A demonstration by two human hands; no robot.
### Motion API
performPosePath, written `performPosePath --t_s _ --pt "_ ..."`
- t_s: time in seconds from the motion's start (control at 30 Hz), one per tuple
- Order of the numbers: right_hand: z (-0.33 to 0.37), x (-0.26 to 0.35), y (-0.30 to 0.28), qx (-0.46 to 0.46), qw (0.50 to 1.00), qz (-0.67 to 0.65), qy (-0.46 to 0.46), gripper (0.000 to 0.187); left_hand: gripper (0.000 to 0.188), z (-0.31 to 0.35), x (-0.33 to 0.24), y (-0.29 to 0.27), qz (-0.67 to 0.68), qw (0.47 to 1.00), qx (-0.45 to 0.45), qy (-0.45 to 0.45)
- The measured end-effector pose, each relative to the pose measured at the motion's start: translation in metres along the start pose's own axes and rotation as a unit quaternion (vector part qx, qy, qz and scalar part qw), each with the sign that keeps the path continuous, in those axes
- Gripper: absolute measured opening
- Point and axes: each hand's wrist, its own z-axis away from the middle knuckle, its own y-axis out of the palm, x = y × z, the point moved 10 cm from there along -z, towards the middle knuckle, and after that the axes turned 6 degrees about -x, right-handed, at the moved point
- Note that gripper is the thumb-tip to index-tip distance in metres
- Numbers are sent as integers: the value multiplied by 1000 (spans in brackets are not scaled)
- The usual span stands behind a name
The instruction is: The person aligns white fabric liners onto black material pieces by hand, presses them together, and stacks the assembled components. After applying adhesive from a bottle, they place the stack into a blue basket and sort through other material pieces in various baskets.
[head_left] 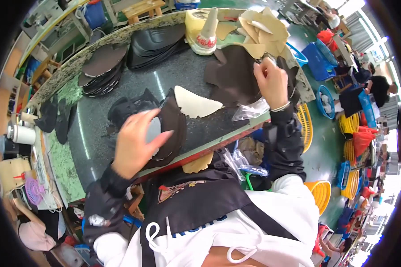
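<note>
My left hand [133, 142] lies with fingers stretched and thumb apart on a smooth grey piece [154, 132]. Under and beside that piece are curved dark brown leather-like pieces [176, 124]. My right hand [272, 84] is closed, fingers curled, over the right side of a pile of dark brown cut pieces [234, 73]. What its fingertips pinch, if anything, is hidden. Between my hands sits a cream piece with a zigzag edge [196, 103]. Crumpled black material [131, 107] lies just beyond my left hand, and clear plastic [251, 110] lies below my right.
Stacks of dark pieces [103, 62] [156, 44] stand along the far side of the dark tabletop [98, 151]. Behind them are a yellow container with a cone-shaped top [204, 35] and tan cut pieces [263, 29]. Narrow black pieces [62, 118] lie left. Baskets [318, 196] stand on the floor at right.
</note>
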Motion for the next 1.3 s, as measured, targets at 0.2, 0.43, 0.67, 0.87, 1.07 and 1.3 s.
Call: performPosePath --t_s 0.2,0.43,0.67,0.87,1.07,1.3 --pt "36 117 39 290 716 -582 254 24 39 -44 -51 26 298 949 -72 -74" --pt "94 159 104 295 704 -626 157 23 31 -6 11 26 192 964 -44 -178" --pt "115 194 145 449 597 -626 224 15 29 21 20 2 40 992 -98 -68" --pt "127 213 155 477 579 -633 193 14 30 40 58 1 300 929 -72 -207" --pt "131 221 158 453 625 -616 159 12 26 49 75 -2 225 935 -54 -269" --pt "132 221 165 474 645 -582 143 11 23 48 48 -20 21 981 -140 -132"
